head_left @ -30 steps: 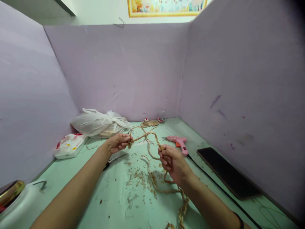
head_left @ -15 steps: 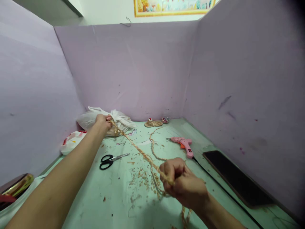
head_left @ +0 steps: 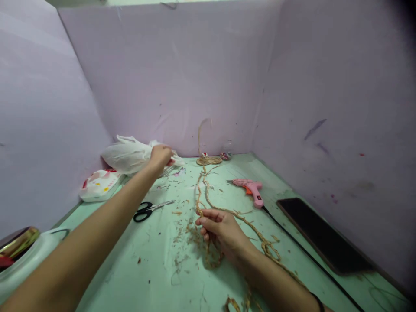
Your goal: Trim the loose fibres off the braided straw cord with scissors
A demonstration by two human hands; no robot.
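My right hand (head_left: pixel 221 229) pinches a braided straw cord (head_left: pixel 199 190) between thumb and fingers, low over the middle of the table. From there the cord runs away from me, and a loose strand rises blurred against the back wall. Another length of straw braid (head_left: pixel 250 223) lies to the right and passes beneath my right forearm. My left hand (head_left: pixel 161 157) reaches far forward, at the right side of a white plastic bag (head_left: pixel 126 155). Its fingers curl down, largely hidden by the back of the hand; whether they hold anything is unclear.
Black-handled scissors (head_left: pixel 151 210) lie left of centre. A pink glue gun (head_left: pixel 248 187) with a black cable and a dark phone-like slab (head_left: pixel 321 234) are at right. A small woven sole (head_left: pixel 211 160) sits near the back wall (head_left: pixel 221 78). Straw scraps (head_left: pixel 182 236) litter the table.
The cord was stretched taut between both hands; now it hangs slack and its far end is out of my left hand. My left hand has moved right, my right hand slightly left.
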